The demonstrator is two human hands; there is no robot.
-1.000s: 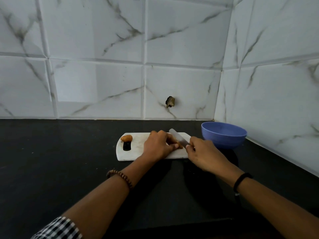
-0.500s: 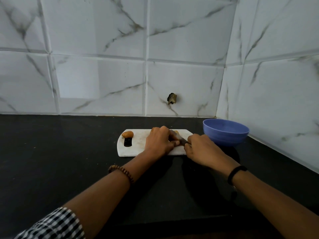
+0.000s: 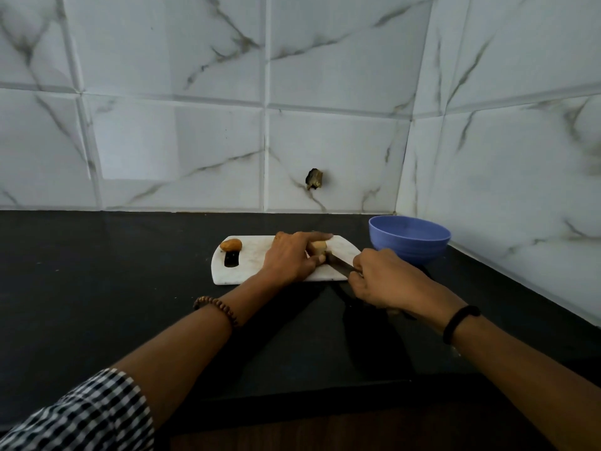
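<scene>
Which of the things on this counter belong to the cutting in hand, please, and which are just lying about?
In use: pale piece held by the left hand; knife in the right hand; white cutting board under them.
Lying about: brown piece at the board's left end; blue bowl beside the board, untouched.

Your left arm carries a sleeve (image 3: 91,415) in a small black-and-white check. Its edge ends near the elbow, and the forearm below it is bare. Just behind your left hand (image 3: 291,258), a bracelet (image 3: 216,309) of round brown beads circles the wrist. Behind your right hand (image 3: 387,281) you wear a plain black band (image 3: 460,322), narrow and smooth. Both hands are bare.
</scene>
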